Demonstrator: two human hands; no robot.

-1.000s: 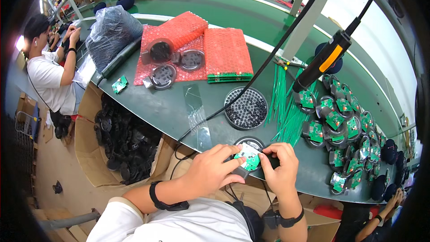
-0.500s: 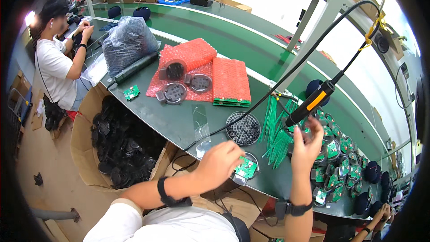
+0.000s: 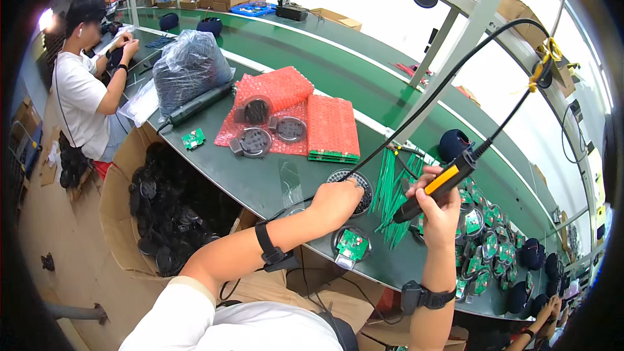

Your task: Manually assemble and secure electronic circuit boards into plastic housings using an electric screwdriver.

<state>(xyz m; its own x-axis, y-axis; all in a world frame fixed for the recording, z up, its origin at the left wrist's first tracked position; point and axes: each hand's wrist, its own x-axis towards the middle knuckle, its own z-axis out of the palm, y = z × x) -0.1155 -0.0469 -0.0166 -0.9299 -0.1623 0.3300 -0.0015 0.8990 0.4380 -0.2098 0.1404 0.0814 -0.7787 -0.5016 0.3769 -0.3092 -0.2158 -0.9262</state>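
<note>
My right hand (image 3: 439, 205) is wrapped round a black electric screwdriver (image 3: 445, 182) with a yellow band, its tip slanting down to the left. My left hand (image 3: 338, 203) reaches to a round dish (image 3: 368, 208) full of small dark pieces. The fingers there are bent together, and their tips and anything between them are hidden. Just in front of the dish, near the bench edge, lies a round dark housing with a green circuit board (image 3: 353, 245) on it. No hand touches that housing.
Green cable ties (image 3: 390, 201) lie beside the dish. Many board-fitted housings (image 3: 487, 244) crowd the right side. Red bubble wrap (image 3: 333, 127) and boards lie farther back. A cardboard box (image 3: 120, 221) of black parts stands left. A co-worker (image 3: 84, 84) works at far left. The screwdriver's cable hangs overhead.
My right hand has taken hold of the hanging screwdriver and drawn it down and left. My left hand has left the circuit board and moved up to the round dish.
</note>
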